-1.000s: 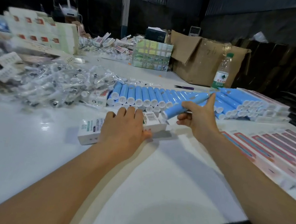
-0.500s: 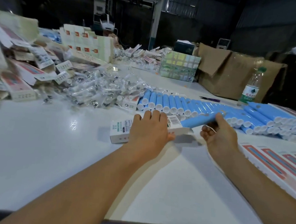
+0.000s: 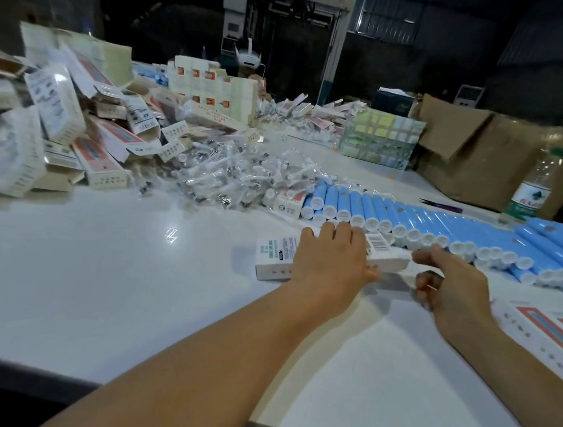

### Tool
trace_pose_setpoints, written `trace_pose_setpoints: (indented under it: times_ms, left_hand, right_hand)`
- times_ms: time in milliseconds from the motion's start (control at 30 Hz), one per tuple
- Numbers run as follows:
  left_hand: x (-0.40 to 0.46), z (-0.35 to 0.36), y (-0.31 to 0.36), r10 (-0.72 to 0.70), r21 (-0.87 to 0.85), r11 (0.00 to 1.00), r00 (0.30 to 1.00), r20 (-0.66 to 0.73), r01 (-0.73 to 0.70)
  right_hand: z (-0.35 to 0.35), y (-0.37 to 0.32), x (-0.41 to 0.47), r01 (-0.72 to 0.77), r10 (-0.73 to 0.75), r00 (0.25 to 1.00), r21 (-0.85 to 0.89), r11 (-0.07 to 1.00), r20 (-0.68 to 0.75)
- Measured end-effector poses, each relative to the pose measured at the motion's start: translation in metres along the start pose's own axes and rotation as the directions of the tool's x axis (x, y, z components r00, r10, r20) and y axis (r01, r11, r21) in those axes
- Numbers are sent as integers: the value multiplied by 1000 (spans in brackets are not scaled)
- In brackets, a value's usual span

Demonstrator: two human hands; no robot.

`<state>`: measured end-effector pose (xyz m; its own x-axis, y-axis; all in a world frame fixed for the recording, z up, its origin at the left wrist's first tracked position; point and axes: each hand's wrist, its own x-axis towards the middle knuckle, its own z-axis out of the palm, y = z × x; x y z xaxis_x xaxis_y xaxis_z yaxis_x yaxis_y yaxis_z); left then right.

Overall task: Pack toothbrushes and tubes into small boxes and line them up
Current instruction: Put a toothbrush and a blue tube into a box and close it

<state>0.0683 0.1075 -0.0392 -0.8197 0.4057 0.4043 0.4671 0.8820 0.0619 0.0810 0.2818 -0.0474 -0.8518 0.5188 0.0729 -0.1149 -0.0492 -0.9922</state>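
Observation:
A small white box [image 3: 274, 254] lies flat on the white table [image 3: 121, 287]. My left hand [image 3: 331, 257] grips it from above, fingers over the far edge and thumb on the near side. My right hand [image 3: 455, 287] is at the box's right end; its thumb reaches to the end of the box and its other fingers are curled with nothing in them. No tube shows in either hand. Just behind the box, blue tubes with white caps [image 3: 444, 225] lie in a long row. Wrapped toothbrushes [image 3: 229, 174] are heaped to the left of the tubes.
Loose printed boxes [image 3: 57, 129] are piled at the left. Flat red-striped boxes [image 3: 544, 330] lie at the right edge. A water bottle [image 3: 529, 192] and a cardboard carton [image 3: 478, 156] stand at the back right. A person [image 3: 248, 57] sits across the table.
The blue tube that my right hand held at the box's right end is no longer visible, and that hand has closed in on the box end. My view has swung left.

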Motion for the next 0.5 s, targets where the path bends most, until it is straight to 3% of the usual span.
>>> trace_pose_setpoints:
  times_ms: [167, 300, 400, 500]
  left_hand:
    - [-1, 1, -1, 3, 4, 1000, 999, 32, -3]
    - [-4, 6, 2, 22, 15, 1000, 999, 40, -23]
    - [-7, 10, 3, 62, 45, 997, 998, 27, -63]
    - [-5, 11, 7, 91, 41, 995, 995, 31, -92]
  right_hand:
    - [-3, 2, 5, -78, 79, 997, 85, 993, -5]
    - [-1, -5, 10, -93, 93, 996, 17, 996, -17]
    - [12, -20, 17, 44, -39, 998, -148, 988, 40]
    - [45, -41, 23, 227, -180, 966, -278, 934, 185]
